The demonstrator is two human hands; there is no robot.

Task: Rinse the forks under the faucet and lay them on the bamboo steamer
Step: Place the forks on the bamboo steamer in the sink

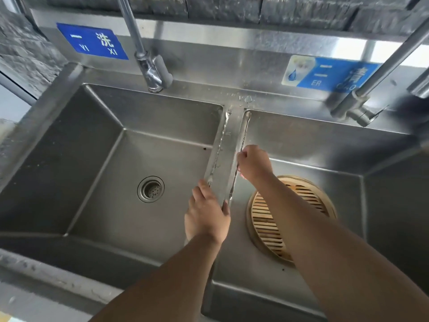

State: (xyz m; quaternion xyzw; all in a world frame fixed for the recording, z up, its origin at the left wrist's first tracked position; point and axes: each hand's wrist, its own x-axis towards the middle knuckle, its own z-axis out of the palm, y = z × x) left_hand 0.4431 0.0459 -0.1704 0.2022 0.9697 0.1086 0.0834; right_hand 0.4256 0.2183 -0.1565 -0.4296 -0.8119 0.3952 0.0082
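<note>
My right hand point(254, 163) is pinched on a thin metal fork point(234, 182) that runs along the right edge of the steel divider point(228, 140) between the two basins. My left hand point(206, 212) rests over the divider's near end. Its fingers are curled on a second fork point(210, 179), whose wet tines glint at the fingertips, and its thumb is near the lower end of the first fork. The round bamboo steamer point(264, 224) lies in the right basin under my right forearm, partly hidden. No fork shows on its slats.
The left faucet point(151, 73) stands behind the left basin, the right faucet point(357, 108) behind the right one; no stream shows. A drain point(151, 189) sits in the left basin's floor. Water droplets lie on the divider and back ledge. Blue signs hang on the backsplash.
</note>
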